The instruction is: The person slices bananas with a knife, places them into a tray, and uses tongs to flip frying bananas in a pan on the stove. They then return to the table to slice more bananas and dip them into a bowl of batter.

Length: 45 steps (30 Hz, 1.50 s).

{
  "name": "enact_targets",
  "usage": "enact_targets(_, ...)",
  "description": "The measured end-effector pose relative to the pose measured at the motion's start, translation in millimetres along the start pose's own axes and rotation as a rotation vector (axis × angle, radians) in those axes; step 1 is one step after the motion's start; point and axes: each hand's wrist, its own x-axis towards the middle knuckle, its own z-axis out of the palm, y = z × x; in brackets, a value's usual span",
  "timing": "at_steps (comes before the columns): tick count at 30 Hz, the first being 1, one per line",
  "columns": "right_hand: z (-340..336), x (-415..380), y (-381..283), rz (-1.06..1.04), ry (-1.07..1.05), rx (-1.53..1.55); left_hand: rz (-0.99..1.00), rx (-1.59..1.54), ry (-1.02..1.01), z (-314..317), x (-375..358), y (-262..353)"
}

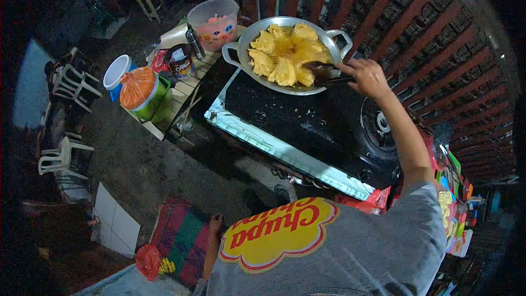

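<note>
My right hand (368, 78) is closed around dark tongs (320, 67), whose tips reach into the near right side of a wide metal wok (244, 49). Several yellow, battered-looking pieces of food (283, 71) lie in bubbling oil (289, 48) in the wok. My left hand (217, 222) hangs low beside my body, away from the stove. It is small and dim, and I cannot make out how its fingers are set.
Under the wok is a black stove (296, 126) with a second burner (382, 123) on the right. A slatted bench (183, 90) at left holds a clear tub (215, 22) and an orange-covered green container (143, 92). Red-brown slats (378, 11) stand behind; plastic chairs (64, 156) are at far left.
</note>
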Motion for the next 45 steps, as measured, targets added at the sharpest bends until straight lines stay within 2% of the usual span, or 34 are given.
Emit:
enact_targets(2, 4, 2, -3, -0.045, 0.015, 0.007, -0.047, -0.005, 0.05, -2, -5, 0)
enact_targets(4, -7, 4, -6, -0.024, 0.009, 0.045, -0.241, -0.033, -0.053, -6, 1, -3)
enact_targets(5, -17, 5, -8, -0.024, 0.008, 0.046, -0.243, -0.033, -0.054, -3, 8, -20)
enact_targets(7, -35, 9, -8, 0.066, -0.055, 0.093, 0.072, 0.287, 0.081, 8, 34, -65)
enact_targets(11, -47, 23, 5, 0.082, -0.098, 0.094, 0.056, 0.099, -0.054, 9, 51, -77)
enact_targets(13, -57, 28, 8, 0.067, -0.089, 0.123, 0.276, 0.216, -0.025, 14, 55, -81)
enact_targets(14, -59, 33, 12, 0.156, -0.185, 0.178, 0.277, 0.214, -0.026, 12, 48, -71)
enact_targets(16, -66, 39, 17, 0.336, -0.298, 0.347, -0.014, 0.116, 0.064, 5, 27, -38)
enact_targets(19, -49, 38, 33, 0.322, -0.28, 0.494, 0.042, 0.114, 0.055, 13, 41, -62)
enact_targets(23, -35, 29, 39, 0.428, -0.329, 0.658, 0.157, 0.128, 0.048, 9, 37, -71)
enact_targets(24, -20, 27, 45, 0.439, -0.327, 0.588, 0.177, 0.093, 0.038, 9, 40, -78)
enact_targets(26, -47, 18, 15, 0.481, -0.299, 0.489, 0.195, 0.06, 0.028, 14, 43, -83)
enact_targets(27, -56, 12, 2, 0.524, -0.273, 0.388, 0.106, -0.107, 0.019, 17, 43, -86)
enact_targets(28, -49, 5, 2, 0.369, -0.199, 0.209, 0.017, -0.273, 0.008, 18, 43, -89)
enact_targets(29, -53, -1, -6, 0.37, -0.201, 0.21, 0.015, -0.27, 0.007, 14, 41, -88)
enact_targets(31, -68, -11, -25, 0.255, -0.104, 0.059, 0.026, 0.174, 0.032, -1, 34, -70)
enact_targets(34, -68, -22, -20, 0.194, -0.142, -0.016, 0.113, 0.253, 0.02, -4, 43, -73)
enact_targets(36, -63, -28, -14, 0.135, -0.129, -0.047, 0.123, 0.188, 0.037, 5, 52, -80)
enact_targets(38, -55, -33, -12, -0.007, 0.023, -0.083, 0.132, 0.124, 0.054, 6, 55, -78)
enact_targets(42, -51, -28, -24, -0.009, -0.116, -0.078, 0.078, 0.196, -0.008, 4, 45, -55)
enact_targets(45, -38, -22, -23, -0.035, -0.022, -0.055, 0.081, 0.238, -0.004, 7, 55, -60)
